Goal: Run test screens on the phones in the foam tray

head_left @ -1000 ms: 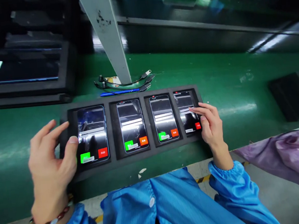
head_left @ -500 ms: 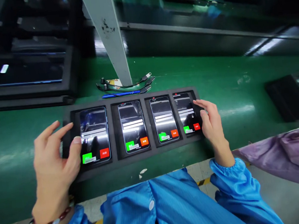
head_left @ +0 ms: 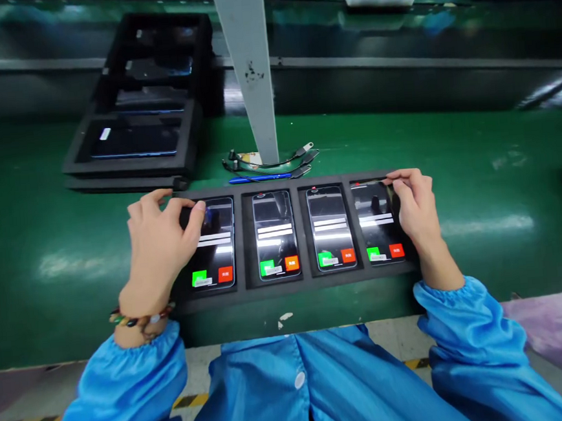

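A black foam tray [head_left: 248, 292] lies across the green belt and holds several phones with lit screens, each showing a green and a red button. My left hand [head_left: 160, 246] curls over the tray's far left corner, its thumb resting on the top of the leftmost phone [head_left: 216, 258]. My right hand [head_left: 417, 209] grips the far right corner, its fingertips bent over the top edge of the rightmost phone [head_left: 378, 229]. The two middle phones [head_left: 276, 233] lie untouched.
A stack of black foam trays [head_left: 134, 144] with dark phones sits at the back left. A grey post [head_left: 250, 70] stands behind the tray, with cables [head_left: 270, 163] and a blue pen [head_left: 259, 178] at its foot. Purple cloth [head_left: 557, 325] lies at the right.
Both hands slid from the near ends of the tray to its far corners and curled shut there. My view shifted left, so the tray now sits centred.
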Action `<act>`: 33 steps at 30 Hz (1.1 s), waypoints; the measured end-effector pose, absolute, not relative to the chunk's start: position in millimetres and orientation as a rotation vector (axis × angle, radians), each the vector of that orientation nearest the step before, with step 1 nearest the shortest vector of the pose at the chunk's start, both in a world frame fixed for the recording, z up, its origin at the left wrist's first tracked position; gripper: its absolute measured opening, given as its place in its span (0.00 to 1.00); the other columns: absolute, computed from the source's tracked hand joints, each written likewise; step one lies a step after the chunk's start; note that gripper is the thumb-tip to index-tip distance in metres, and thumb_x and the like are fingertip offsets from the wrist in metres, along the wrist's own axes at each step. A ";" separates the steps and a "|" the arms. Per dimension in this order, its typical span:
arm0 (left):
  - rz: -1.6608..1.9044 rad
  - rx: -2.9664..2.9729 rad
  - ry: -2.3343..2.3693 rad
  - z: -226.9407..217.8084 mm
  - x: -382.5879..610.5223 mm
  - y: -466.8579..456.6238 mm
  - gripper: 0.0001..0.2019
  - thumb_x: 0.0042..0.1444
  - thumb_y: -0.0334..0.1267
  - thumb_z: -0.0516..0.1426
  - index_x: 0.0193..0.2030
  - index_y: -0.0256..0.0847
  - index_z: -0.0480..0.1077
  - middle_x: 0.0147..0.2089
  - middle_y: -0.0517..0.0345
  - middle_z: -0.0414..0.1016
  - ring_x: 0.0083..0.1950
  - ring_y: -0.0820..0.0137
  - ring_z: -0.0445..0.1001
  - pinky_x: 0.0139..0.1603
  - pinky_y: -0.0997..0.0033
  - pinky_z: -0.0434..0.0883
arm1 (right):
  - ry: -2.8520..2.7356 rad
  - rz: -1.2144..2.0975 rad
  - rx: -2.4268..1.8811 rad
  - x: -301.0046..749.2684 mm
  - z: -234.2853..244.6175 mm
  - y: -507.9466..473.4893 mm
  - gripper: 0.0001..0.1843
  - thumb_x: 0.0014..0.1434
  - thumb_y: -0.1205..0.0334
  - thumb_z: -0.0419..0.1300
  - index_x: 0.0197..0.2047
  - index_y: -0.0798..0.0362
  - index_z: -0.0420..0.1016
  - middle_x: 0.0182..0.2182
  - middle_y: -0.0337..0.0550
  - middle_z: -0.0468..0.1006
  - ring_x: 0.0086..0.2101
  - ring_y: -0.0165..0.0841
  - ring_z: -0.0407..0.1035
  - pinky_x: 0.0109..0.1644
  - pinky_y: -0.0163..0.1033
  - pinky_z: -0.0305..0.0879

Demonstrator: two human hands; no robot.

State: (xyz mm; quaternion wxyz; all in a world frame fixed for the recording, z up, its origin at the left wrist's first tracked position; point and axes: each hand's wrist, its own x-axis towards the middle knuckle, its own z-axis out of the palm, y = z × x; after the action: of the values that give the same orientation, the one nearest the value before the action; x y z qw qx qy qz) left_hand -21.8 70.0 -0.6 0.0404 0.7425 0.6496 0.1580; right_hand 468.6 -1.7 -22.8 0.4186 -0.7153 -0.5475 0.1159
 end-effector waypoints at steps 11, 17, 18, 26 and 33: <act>0.599 1.938 2.061 -3.9 -10.0 71.9 0.32 0.74 0.66 0.52 0.51 0.37 0.82 0.72 0.33 0.70 0.77 0.42 0.61 0.79 0.27 0.59 | -1.610 0.172 -1.893 456.5 -15.0 0.6 0.16 0.78 0.49 0.52 0.54 0.45 0.78 0.54 0.50 0.85 0.61 0.53 0.70 0.70 0.67 0.66; 0.662 1.925 2.008 -6.5 -12.0 78.1 0.27 0.73 0.60 0.52 0.49 0.36 0.79 0.67 0.32 0.72 0.79 0.47 0.63 0.83 0.35 0.55 | -1.625 0.219 -1.949 455.2 -14.8 0.7 0.17 0.78 0.48 0.51 0.53 0.46 0.77 0.55 0.51 0.84 0.61 0.54 0.67 0.69 0.68 0.65; 0.674 1.914 2.007 -5.9 -12.8 78.2 0.27 0.73 0.60 0.52 0.49 0.36 0.78 0.66 0.32 0.72 0.78 0.47 0.63 0.83 0.35 0.55 | -1.622 0.232 -1.959 455.4 -14.8 1.1 0.17 0.78 0.47 0.51 0.52 0.46 0.76 0.54 0.51 0.84 0.60 0.54 0.67 0.69 0.68 0.65; 0.680 1.874 1.997 -6.6 -13.1 74.1 0.27 0.74 0.62 0.49 0.48 0.41 0.78 0.64 0.38 0.74 0.78 0.49 0.65 0.82 0.34 0.57 | -1.613 0.275 -1.973 456.3 -13.5 3.0 0.18 0.79 0.46 0.51 0.55 0.46 0.77 0.55 0.52 0.83 0.60 0.54 0.66 0.69 0.69 0.62; 0.673 1.963 1.986 -1.1 -14.9 76.1 0.24 0.73 0.59 0.53 0.48 0.41 0.80 0.62 0.36 0.74 0.78 0.43 0.67 0.81 0.30 0.58 | -1.538 0.300 -1.884 463.3 -13.1 -5.2 0.19 0.77 0.44 0.50 0.56 0.45 0.77 0.51 0.52 0.81 0.58 0.55 0.69 0.65 0.67 0.65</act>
State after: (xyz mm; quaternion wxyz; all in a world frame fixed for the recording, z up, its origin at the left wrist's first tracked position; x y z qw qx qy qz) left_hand -14.9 76.1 -1.1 0.1341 0.6773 0.6852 0.2320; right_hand 463.3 -5.2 -13.1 0.3385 -0.7234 -0.5906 0.1152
